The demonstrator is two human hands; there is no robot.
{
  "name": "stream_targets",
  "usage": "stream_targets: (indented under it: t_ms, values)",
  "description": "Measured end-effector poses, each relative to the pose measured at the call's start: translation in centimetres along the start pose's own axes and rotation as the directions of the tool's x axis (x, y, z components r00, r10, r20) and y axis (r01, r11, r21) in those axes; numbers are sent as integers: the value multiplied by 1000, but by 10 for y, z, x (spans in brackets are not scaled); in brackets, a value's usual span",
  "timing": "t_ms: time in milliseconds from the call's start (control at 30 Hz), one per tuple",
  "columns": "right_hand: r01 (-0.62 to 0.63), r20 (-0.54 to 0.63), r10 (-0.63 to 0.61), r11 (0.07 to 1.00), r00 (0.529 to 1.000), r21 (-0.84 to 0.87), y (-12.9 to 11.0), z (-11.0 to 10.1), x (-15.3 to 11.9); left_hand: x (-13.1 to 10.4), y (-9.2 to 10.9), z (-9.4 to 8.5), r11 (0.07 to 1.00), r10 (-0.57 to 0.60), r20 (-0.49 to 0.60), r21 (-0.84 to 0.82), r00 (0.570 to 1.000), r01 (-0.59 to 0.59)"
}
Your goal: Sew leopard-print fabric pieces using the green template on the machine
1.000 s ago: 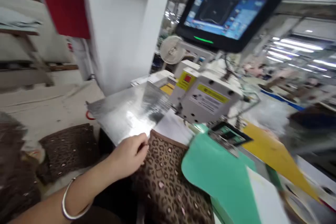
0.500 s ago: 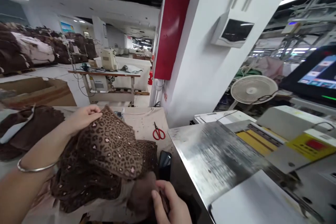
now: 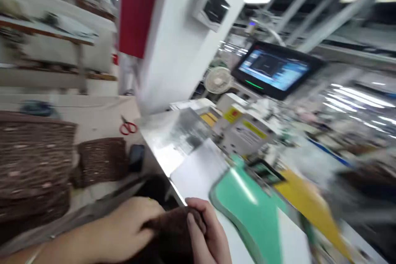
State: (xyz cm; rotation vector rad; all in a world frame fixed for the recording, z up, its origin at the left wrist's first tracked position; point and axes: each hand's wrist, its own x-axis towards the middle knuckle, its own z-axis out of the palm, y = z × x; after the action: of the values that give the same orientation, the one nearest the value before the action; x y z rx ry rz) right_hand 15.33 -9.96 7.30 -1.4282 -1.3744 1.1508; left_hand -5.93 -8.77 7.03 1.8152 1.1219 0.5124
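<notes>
Your left hand (image 3: 123, 231) is closed on a dark brown piece of fabric (image 3: 173, 231) at the near edge of the metal table (image 3: 161, 152), and your right hand (image 3: 207, 235) pinches the same piece just beside it, thumb on top. It looks like you are bringing the piece up to the machine. Next, it likely needs laying flat toward the green template (image 3: 250, 202), ahead and to the right of your hands, edges aligned.

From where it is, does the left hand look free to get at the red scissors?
Probably not at once: the left hand and right hand both grip the brown fabric. The red scissors lie uncovered on the table, nothing blocking the way.
</notes>
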Motion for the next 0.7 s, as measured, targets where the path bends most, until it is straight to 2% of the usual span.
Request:
stream_targets:
  t_ms: [67,167,233,300,400,467,567,633,700]
  values:
    - [-13,-135,5,998,991,-63,-3,-40,-11,23,6,-4,997,68,-2,38,998,-68]
    - [-77,-178,56,991,982,-110,9,-88,-31,64,19,-13,945,243,67,209,968,-252]
    - [-93,-206,63,987,976,-135,22,-108,-44,88,35,-8,906,313,113,263,943,-333]
    - [-100,-263,73,991,962,-88,33,-121,-54,109,52,4,903,318,192,236,929,-358]
    - [-116,-307,137,989,942,87,42,-136,-64,136,68,18,928,224,386,197,895,-318]
    - [-130,-322,172,980,931,149,46,-146,-69,151,70,21,934,142,458,232,877,-272]
    - [-152,-290,218,960,932,235,49,-157,-77,159,67,17,946,140,420,211,897,-247]
    - [-146,-210,231,924,950,353,51,-162,-82,154,65,13,972,172,418,77,892,-223]
    - [-141,-135,219,892,966,430,53,-165,-85,149,63,14,991,135,472,-58,871,-122]
